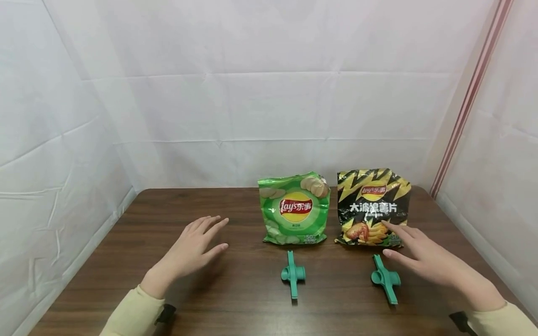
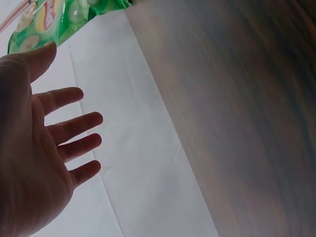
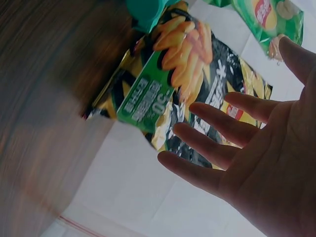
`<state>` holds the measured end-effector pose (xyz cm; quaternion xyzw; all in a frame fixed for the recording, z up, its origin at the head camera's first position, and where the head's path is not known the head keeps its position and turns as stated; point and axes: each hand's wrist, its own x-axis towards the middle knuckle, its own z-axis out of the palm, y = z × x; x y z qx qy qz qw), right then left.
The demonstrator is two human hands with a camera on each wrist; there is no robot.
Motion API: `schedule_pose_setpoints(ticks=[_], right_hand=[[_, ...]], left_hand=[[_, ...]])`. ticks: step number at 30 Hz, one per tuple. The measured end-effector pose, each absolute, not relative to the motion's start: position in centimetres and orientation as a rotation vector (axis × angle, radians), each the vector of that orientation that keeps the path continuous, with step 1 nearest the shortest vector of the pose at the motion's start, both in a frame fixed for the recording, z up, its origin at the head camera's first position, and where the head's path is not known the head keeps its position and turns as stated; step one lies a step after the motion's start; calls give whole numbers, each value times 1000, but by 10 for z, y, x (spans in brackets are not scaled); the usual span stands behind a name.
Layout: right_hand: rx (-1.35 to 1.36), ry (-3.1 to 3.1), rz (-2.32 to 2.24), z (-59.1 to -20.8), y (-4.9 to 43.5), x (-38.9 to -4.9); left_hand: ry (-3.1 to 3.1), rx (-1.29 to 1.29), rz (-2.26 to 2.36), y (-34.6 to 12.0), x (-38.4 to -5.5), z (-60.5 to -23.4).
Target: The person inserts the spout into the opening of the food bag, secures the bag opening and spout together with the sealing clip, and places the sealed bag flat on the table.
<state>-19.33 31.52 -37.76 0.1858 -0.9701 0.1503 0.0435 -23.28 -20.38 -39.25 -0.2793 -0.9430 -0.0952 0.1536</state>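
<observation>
In the head view, the left hand (image 1: 187, 249) is left of centre in the lower half of the frame, its fingers spread, holding nothing. The right hand (image 1: 439, 261), at lower right, is likewise spread and holds nothing; its fingertips overlap the lower edge of the black-and-yellow chip bag (image 1: 371, 193), and whether they touch it cannot be told. That bag stands right of centre, with the green chip bag (image 1: 295, 228) just beside it, nearer the middle of the frame. Below the green bag lies one teal clip (image 1: 293, 275); a second teal clip (image 1: 385, 279), tilted, lies below the black-and-yellow bag, near the right thumb. Brown table (image 1: 235, 303) fills the lower frame, white cloth (image 1: 269, 102) the upper.
</observation>
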Motion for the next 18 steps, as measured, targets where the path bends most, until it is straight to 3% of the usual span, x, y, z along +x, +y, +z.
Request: schedule_pose_setpoints(ticks=[18], right_hand=[[664, -2973, 500, -382, 283, -190]], left_hand=[[-2678, -889, -276, -185, -231, -394]])
